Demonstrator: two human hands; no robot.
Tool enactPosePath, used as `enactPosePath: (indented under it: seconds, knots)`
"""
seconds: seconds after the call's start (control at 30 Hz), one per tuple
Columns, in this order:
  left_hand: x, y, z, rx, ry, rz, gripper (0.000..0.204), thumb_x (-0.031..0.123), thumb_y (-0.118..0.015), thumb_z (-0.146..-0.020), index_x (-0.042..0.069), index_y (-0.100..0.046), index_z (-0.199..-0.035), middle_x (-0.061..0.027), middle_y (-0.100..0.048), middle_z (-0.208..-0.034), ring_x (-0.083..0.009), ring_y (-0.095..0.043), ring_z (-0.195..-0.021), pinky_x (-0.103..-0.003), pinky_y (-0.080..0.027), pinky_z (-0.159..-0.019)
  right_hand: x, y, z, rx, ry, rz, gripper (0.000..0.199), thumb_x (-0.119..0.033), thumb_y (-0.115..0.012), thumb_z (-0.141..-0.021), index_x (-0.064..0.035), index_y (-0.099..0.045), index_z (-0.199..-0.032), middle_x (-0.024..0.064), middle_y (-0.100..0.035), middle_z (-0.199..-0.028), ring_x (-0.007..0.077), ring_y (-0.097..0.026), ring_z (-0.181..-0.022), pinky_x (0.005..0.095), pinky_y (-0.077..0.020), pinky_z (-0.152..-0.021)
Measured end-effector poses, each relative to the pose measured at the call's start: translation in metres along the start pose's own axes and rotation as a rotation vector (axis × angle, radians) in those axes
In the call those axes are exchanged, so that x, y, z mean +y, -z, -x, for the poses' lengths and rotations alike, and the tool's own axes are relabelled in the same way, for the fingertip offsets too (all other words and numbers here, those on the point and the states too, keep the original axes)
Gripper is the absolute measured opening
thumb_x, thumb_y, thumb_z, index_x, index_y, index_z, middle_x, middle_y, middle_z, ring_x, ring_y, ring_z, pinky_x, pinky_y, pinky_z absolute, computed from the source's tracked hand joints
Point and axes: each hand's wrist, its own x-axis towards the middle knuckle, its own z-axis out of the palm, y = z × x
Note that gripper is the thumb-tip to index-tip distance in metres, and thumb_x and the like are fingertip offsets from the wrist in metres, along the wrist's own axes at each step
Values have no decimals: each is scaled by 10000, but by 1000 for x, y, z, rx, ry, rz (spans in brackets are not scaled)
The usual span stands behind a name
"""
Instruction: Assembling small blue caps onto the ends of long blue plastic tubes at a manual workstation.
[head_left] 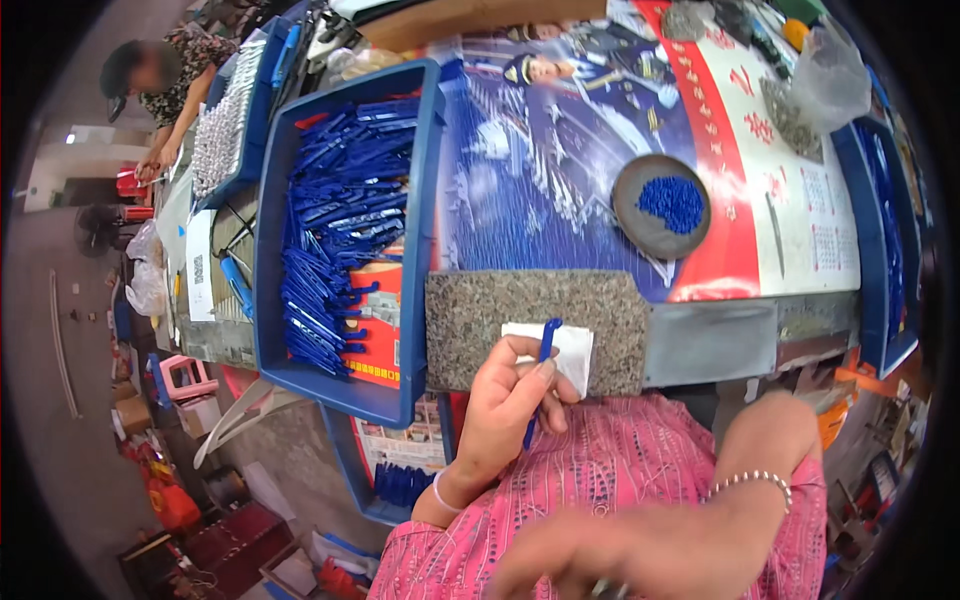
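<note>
My left hand pinches a slim blue strip with a hooked top end between thumb and fingers, holding it upright. Behind it, a folded white paper or cloth lies on the speckled stone slab at the table's near edge. Low over my lap is my right hand, blurred by motion, with its fingers too smeared to read. A small shiny bit shows below that hand, too unclear to name. Left of the slab stands a large blue tray with many similar blue strips.
A round dish of small blue pieces sits on the poster-covered table. A grey metal plate adjoins the slab. More blue trays stand below left and at far right. At upper left another person works.
</note>
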Motion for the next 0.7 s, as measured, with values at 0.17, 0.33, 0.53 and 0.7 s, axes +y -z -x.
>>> enactPosePath:
  seconds: [0.17, 0.33, 0.53, 0.7]
  knots:
    - [5, -5, -6, 22, 21, -61, 151, 88, -462, -921, 13, -410, -1041, -132, -624, -777, -127, -575, -520, -219, -462, -478, -16, -5, -47, -333, -377, -221, 266, -134, -497, -868, 5, -348, -1040, 177, -503, -883, 284, -502, -726, 375, -425, -565]
    - [6, -17, -11, 121, 10, -147, 134, 83, -473, -901, 17, -456, -1016, -130, -628, -719, -100, -542, -453, -181, -407, -400, 15, -29, -39, -54, 273, -405, 205, -106, -447, -875, 13, -315, -977, 167, -486, -794, 308, -509, -686, 372, -419, -562]
    - [6, -4, -13, 58, 74, -157, 130, 78, -479, -898, 6, -470, -1006, -130, -648, -754, -96, -548, -453, -186, -403, -404, 13, 1, -29, -180, 126, -111, 273, -69, -460, -892, 47, -378, -1125, 179, -527, -927, 283, -549, -840, 364, -447, -688]
    - [-2, 11, -16, -30, 112, -66, 132, 105, -484, -913, 29, -441, -1012, -103, -647, -770, -88, -560, -480, -182, -402, -405, 36, 49, 2, 123, -141, -114, 419, -54, -548, -833, 41, -347, -1188, 162, -532, -1027, 165, -545, -708, 274, -446, -585]
